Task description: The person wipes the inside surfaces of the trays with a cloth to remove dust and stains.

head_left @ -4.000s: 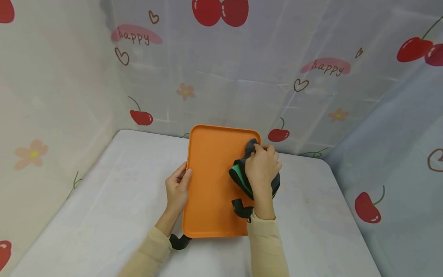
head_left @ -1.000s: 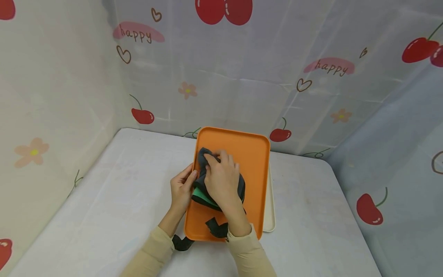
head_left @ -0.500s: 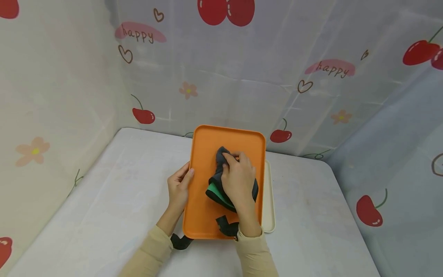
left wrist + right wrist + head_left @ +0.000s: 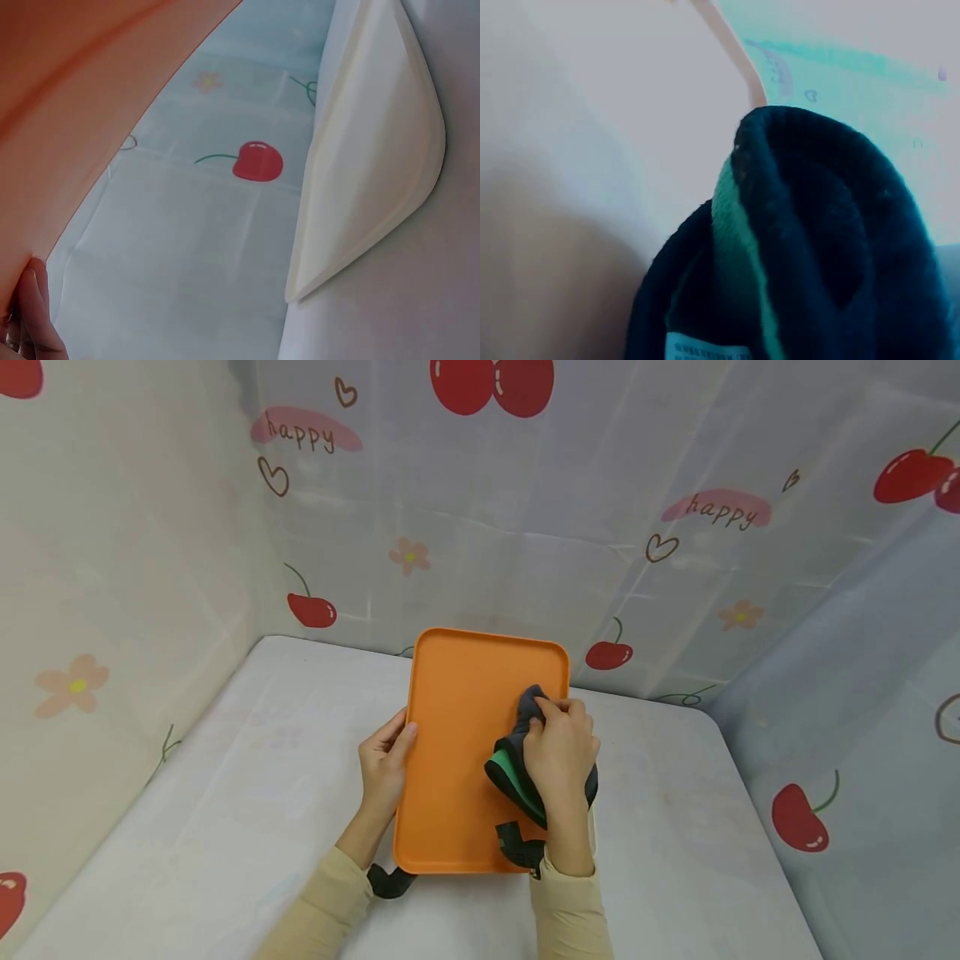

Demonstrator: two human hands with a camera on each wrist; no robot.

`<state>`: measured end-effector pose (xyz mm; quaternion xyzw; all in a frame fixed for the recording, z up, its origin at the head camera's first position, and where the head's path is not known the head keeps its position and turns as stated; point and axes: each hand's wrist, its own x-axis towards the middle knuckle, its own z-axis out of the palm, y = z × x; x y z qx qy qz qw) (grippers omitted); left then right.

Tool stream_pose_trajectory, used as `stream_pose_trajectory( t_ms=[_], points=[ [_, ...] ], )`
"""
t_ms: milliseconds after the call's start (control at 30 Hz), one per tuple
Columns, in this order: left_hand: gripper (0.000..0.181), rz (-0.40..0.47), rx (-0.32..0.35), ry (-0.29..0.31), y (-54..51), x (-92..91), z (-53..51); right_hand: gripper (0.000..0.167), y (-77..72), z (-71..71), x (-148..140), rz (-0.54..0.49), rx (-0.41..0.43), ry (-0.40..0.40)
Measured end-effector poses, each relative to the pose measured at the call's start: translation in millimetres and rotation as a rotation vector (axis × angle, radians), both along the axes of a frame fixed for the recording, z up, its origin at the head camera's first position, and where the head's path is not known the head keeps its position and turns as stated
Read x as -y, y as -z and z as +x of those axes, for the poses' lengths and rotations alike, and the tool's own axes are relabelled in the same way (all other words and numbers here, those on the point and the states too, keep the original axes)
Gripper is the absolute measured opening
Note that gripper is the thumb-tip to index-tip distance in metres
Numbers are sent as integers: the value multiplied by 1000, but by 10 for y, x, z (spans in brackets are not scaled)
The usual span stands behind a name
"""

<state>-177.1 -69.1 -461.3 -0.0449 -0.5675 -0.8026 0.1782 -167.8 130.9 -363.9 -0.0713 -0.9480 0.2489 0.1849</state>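
Left hand pinches orange tray by left edge, thumb over rim; tray raised above tabletop. Right hand grips bunched dark-and-green cloth, apparently against tray's right side. Likely wiping step; next stroke seems to call for steady left hold, even cloth pressure. Cream tray on tabletop, mostly hidden behind orange one in head view. Some right fingers hidden; right wrist view hazy.

Orange tray blocks centre; gap above cream tray seems passable.
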Motion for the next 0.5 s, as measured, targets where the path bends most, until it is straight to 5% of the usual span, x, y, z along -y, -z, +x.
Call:
stream_pose_trajectory(
  t_ms=[233, 500],
  points=[
    [36, 9, -7, 3, -6, 12, -3, 33, -6, 10, -84, -17, 85, 74],
    [36, 2, 1, 10, 4, 9, 2, 33, 37, 8, -87, -26, 79, 87]
  ],
)
